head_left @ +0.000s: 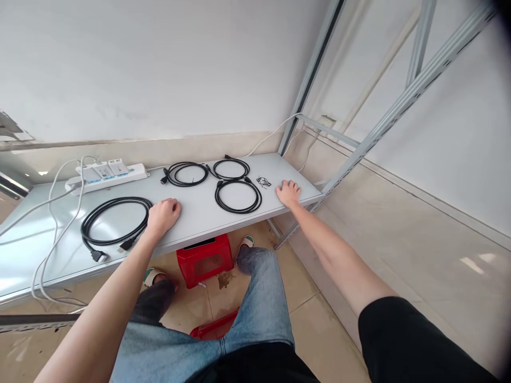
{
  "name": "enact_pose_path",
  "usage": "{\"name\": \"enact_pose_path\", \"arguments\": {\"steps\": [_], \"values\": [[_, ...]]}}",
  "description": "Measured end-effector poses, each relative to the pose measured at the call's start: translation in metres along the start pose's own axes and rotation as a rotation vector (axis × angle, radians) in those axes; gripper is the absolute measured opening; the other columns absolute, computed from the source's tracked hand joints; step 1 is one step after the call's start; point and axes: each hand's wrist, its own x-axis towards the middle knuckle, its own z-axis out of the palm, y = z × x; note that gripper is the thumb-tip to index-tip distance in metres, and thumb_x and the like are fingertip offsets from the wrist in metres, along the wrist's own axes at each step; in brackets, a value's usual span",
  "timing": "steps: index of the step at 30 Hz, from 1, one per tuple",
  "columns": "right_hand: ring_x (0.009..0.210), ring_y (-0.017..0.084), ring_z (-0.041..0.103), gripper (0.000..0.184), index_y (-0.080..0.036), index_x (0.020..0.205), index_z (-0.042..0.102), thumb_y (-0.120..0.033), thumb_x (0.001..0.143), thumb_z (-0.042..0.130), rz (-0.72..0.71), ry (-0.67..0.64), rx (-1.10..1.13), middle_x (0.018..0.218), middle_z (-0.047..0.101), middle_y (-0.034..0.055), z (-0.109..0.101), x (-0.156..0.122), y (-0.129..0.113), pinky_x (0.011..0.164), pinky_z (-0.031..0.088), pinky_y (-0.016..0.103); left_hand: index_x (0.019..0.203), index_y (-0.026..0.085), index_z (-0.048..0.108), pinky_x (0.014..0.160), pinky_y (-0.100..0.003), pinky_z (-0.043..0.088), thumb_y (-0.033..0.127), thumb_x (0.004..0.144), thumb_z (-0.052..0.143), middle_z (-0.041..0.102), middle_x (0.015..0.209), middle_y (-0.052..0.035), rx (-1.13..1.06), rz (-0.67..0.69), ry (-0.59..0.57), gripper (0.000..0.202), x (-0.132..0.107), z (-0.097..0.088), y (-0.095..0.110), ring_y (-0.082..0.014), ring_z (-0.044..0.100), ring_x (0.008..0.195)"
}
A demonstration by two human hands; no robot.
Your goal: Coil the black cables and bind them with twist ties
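My left hand rests on the shelf with its fingers curled in, and nothing shows in it. It lies against the right side of a large coiled black cable, whose two plugs point toward the front edge. Flat on the shelf near its right end, my right hand has its fingers spread. Just left of it lies a small tangle of thin black ties. Between my hands are three smaller coiled black cables: one at the back left, one at the back right, and one in front.
A white power strip with several adapters stands at the back left of the grey shelf. White cords hang over the left front edge. Metal posts rise at the right. Below is a red plastic stool.
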Motion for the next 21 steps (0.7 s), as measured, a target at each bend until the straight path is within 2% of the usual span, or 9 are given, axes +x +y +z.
{"name": "enact_pose_path", "arguments": {"steps": [5,8,21], "values": [[0.144,0.038,0.03,0.058,-0.014,0.148,0.046,-0.047,0.102,0.031,0.042,-0.043,0.029,0.155,0.041,0.0219,0.0046,0.0061,0.0004,0.12,0.018,0.062,0.089,0.021,0.068,0.067,-0.031,0.039,0.039,0.101,0.034,0.076,0.101,-0.0118,0.008,0.003,-0.002,0.04,-0.0003,0.0015,-0.0009,-0.0269,0.069,0.089],[0.143,0.037,0.031,0.056,-0.015,0.145,0.048,-0.048,0.103,0.031,0.061,-0.005,0.043,0.154,0.042,0.0217,0.0071,0.0065,0.0,0.12,0.018,0.061,0.088,0.02,0.069,0.068,-0.031,0.04,0.038,0.1,0.034,0.076,0.101,-0.0125,0.005,0.009,-0.001,0.04,-0.001,0.0008,-0.0003,-0.0271,0.069,0.089],[0.132,0.034,0.044,0.046,-0.014,0.134,0.059,-0.03,0.1,0.034,0.066,0.122,0.024,0.141,0.055,0.0197,0.0073,0.0035,0.0003,0.113,0.029,0.051,0.086,0.021,0.069,0.068,-0.031,0.038,0.036,0.1,0.038,0.074,0.097,-0.0124,-0.054,0.03,0.051,0.037,-0.0023,0.0041,-0.0027,-0.0261,0.068,0.087]]}}
